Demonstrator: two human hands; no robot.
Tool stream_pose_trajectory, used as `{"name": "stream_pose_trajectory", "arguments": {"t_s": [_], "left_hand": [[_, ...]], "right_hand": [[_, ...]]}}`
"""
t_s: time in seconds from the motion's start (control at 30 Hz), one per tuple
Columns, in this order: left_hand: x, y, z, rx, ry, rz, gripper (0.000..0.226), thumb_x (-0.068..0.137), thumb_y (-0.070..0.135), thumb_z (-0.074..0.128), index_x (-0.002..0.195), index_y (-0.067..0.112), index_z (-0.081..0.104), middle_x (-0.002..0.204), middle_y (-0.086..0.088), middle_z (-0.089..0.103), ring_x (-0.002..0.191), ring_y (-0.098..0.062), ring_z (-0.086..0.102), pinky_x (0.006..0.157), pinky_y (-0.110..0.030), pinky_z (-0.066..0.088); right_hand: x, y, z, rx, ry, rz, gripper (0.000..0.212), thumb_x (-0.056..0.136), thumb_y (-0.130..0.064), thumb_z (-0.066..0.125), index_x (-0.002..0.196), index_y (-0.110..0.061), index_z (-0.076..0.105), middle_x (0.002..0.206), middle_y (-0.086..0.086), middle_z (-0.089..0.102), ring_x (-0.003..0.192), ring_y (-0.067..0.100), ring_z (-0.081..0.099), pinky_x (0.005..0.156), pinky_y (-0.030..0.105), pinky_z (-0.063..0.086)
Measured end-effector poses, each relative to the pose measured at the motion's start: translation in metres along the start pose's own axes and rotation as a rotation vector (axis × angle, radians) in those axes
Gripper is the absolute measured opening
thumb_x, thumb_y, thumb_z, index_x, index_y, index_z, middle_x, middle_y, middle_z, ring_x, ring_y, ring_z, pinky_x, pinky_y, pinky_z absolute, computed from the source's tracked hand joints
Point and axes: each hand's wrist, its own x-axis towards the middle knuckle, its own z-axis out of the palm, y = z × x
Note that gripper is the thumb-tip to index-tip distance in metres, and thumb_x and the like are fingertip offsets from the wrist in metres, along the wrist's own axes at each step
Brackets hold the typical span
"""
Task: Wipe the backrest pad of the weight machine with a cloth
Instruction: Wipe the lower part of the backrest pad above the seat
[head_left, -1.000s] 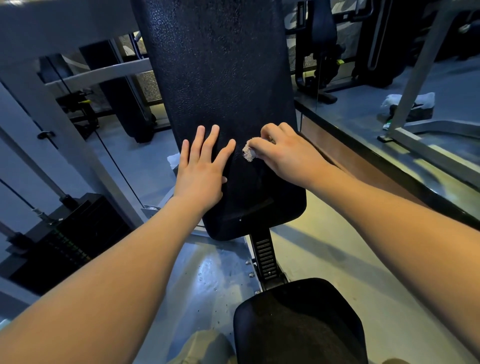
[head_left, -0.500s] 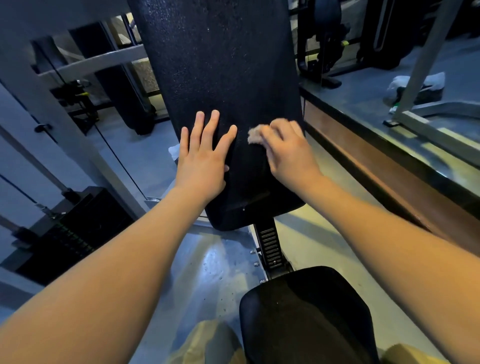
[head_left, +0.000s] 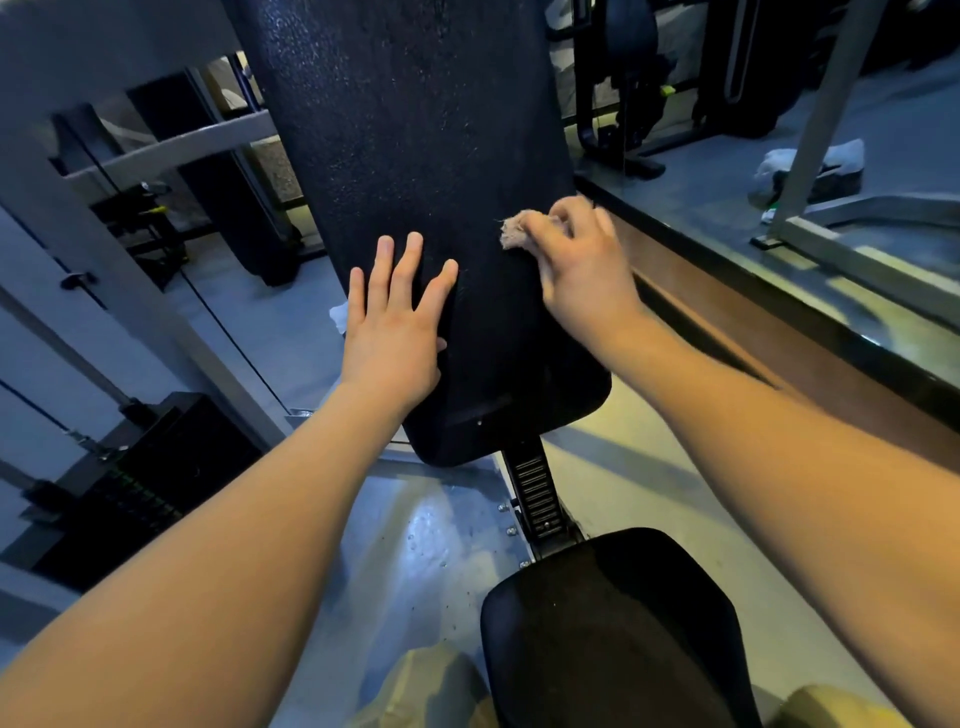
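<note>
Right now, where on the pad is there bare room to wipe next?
Bare: all the pad above both hands, and the strip between left hand and right hand. Crowded: the lower band, where the left hand lies flat and the right presses the cloth.

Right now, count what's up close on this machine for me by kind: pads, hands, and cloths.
Pads: 2, the backrest pad and the seat pad
Hands: 2, the left hand flat on the backrest, the right hand gripping the cloth
Cloths: 1, the cloth
Total: 5
</note>
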Motion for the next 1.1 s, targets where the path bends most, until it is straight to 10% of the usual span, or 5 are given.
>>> {"name": "stream_pose_trajectory", "arguments": {"t_s": [0.33, 0.53, 0.97, 1.1], "left_hand": [[-0.001, 0.009, -0.013, 0.010, -0.040, -0.030, 0.086, 0.089, 0.028, 0.068, 0.156, 0.029, 0.014, 0.166, -0.009, -0.011, 0.151, -0.034, -0.018, 0.122, -0.058, 0.000], [0.026, 0.039, -0.025, 0.037, -0.080, 0.046, 0.106, 0.088, 0.051, 0.068, 0.156, 0.042, -0.013, 0.164, -0.003, -0.028, 0.148, -0.039, -0.026, 0.118, -0.065, -0.002], [0.032, 0.052, -0.008, 0.116, -0.159, -0.009, 0.115, 0.088, 0.048, 0.069, 0.151, 0.042, -0.027, 0.154, -0.005, -0.045, 0.142, -0.043, -0.037, 0.114, -0.068, -0.008], [0.031, 0.053, -0.010, 0.122, -0.156, -0.005, 0.114, 0.089, 0.049, 0.067, 0.151, 0.042, -0.028, 0.154, -0.006, -0.045, 0.142, -0.043, -0.037, 0.115, -0.068, -0.007]], "right_hand": [[-0.146, 0.002, 0.001, 0.138, -0.478, -0.263, 0.037, 0.092, -0.011, 0.058, 0.129, -0.018, 0.058, 0.115, 0.005, 0.052, 0.095, 0.026, 0.045, 0.070, 0.045, 0.056], [-0.026, 0.043, -0.024, 0.023, -0.068, -0.096, 0.038, 0.093, -0.004, 0.065, 0.128, -0.017, 0.069, 0.115, 0.016, 0.059, 0.093, 0.037, 0.053, 0.079, 0.043, 0.052], [-0.158, 0.055, -0.005, 0.141, -0.363, -0.191, 0.043, 0.084, 0.003, 0.053, 0.120, -0.019, 0.065, 0.115, 0.005, 0.053, 0.098, 0.029, 0.052, 0.074, 0.045, 0.055], [-0.061, 0.055, -0.019, 0.118, -0.177, -0.097, 0.039, 0.091, -0.002, 0.051, 0.119, -0.024, 0.066, 0.118, 0.007, 0.060, 0.101, 0.032, 0.056, 0.086, 0.040, 0.048]]}}
